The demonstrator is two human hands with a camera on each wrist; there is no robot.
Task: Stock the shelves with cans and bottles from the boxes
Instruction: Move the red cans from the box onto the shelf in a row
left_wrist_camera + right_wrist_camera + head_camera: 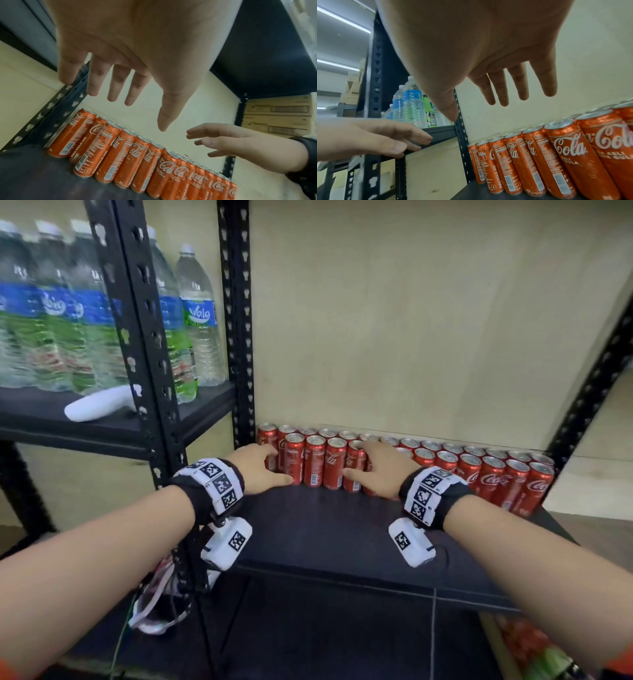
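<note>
While red aluminium cola cans (404,463) line the black metal shelf (342,529), left hand (257,469) and right hand (383,470) hover with fingers spread, holding nothing.

A cream wall (428,313) stands behind the black metal shelving, whose upright posts (236,320) have rows of holes. Long ceiling lights (342,19) shine overhead. Stacked cardboard cartons (277,115) stand beyond the rack's far post.

The left hand (130,51) hung open, fingers spread, above rows of red cans (130,162) on the dark shelf (30,180); the right hand (240,146) reached in, fingers loose.
</note>
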